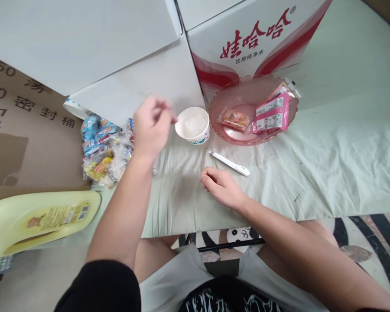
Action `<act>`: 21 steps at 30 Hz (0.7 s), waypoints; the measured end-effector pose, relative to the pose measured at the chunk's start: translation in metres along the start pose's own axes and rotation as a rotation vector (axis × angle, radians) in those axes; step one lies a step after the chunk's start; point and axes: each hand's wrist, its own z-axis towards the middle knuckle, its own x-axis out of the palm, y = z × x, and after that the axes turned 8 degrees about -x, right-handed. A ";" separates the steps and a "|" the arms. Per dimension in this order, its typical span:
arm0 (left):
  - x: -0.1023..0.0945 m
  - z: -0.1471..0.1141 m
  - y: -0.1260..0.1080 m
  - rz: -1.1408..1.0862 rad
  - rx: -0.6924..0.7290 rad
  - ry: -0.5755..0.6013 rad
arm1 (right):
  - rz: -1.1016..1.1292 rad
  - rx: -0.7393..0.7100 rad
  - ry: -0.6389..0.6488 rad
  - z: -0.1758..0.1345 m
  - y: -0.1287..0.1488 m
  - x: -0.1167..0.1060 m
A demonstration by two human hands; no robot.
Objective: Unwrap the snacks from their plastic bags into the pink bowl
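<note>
My left hand (152,125) is raised just left of a white paper bowl (199,135), its fingers curled in and blurred by motion. I cannot make out whether anything small is pinched in it. The bowl has a blue-green pattern and something clear or whitish inside. My right hand (223,187) rests on the cloth with its fingers loosely closed and nothing seen in them. Just beyond it lies a slim white utility knife (229,163). A pink scalloped plastic basin (216,135) stands right of the bowl, holding a wrapped snack (235,119) and a pink packet (273,115).
Several wrapped snacks (99,149) are heaped at the left, partly behind my forearm. A yellow plastic tray-like object (56,212) lies nearer me. White cartons (247,47) and a brown carton (35,130) stand around the back and left. Pale green cloth (341,156) covers the table.
</note>
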 end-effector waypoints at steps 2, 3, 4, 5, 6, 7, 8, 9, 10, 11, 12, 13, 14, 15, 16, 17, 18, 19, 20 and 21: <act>-0.025 -0.033 0.026 -0.082 -0.031 -0.209 | -0.090 -0.058 -0.026 0.000 0.001 -0.006; -0.035 -0.050 0.044 -0.060 -0.053 -0.313 | -0.157 -0.087 -0.051 -0.001 0.002 -0.009; -0.043 -0.065 0.062 0.000 -0.092 -0.384 | -0.233 -0.116 -0.085 -0.001 0.001 -0.012; -0.049 -0.080 0.080 0.033 -0.123 -0.423 | -0.320 -0.144 -0.128 -0.001 0.000 -0.015; -0.052 -0.093 0.098 0.067 -0.151 -0.422 | -0.412 -0.167 -0.173 -0.001 -0.002 -0.018; -0.054 -0.104 0.115 0.148 -0.144 -0.410 | -0.517 -0.190 -0.219 -0.001 -0.005 -0.020; -0.055 -0.113 0.129 0.222 -0.129 -0.362 | -0.632 -0.199 -0.262 -0.001 -0.008 -0.022; -0.054 -0.120 0.142 0.270 -0.131 -0.285 | -0.748 -0.191 -0.301 0.000 -0.011 -0.023; -0.053 -0.124 0.153 0.298 -0.145 -0.209 | -0.857 -0.163 -0.332 0.000 -0.015 -0.024; -0.052 -0.127 0.161 0.313 -0.168 -0.132 | -0.951 -0.128 -0.346 -0.001 -0.018 -0.024; -0.051 -0.128 0.167 0.322 -0.195 -0.076 | -1.027 -0.094 -0.347 -0.001 -0.021 -0.025; -0.050 -0.128 0.170 0.323 -0.219 -0.043 | -1.085 -0.068 -0.336 -0.002 -0.023 -0.025; -0.049 -0.128 0.170 0.328 -0.236 -0.033 | -1.129 -0.055 -0.317 -0.002 -0.026 -0.025; -0.049 -0.127 0.169 0.342 -0.244 -0.048 | -1.162 -0.055 -0.295 -0.002 -0.027 -0.025; -0.049 -0.127 0.165 0.367 -0.242 -0.076 | -1.187 -0.066 -0.273 -0.002 -0.029 -0.026; -0.049 -0.127 0.160 0.397 -0.233 -0.109 | -1.203 -0.083 -0.255 -0.002 -0.030 -0.026; -0.051 -0.128 0.154 0.429 -0.219 -0.143 | -1.207 -0.102 -0.240 -0.002 -0.030 -0.026; -0.054 -0.128 0.148 0.450 -0.205 -0.177 | -1.195 -0.123 -0.226 -0.001 -0.030 -0.026; -0.058 -0.130 0.142 0.446 -0.193 -0.217 | -1.165 -0.140 -0.216 0.000 -0.030 -0.026; -0.063 -0.131 0.137 0.408 -0.187 -0.258 | -1.118 -0.151 -0.214 0.001 -0.029 -0.026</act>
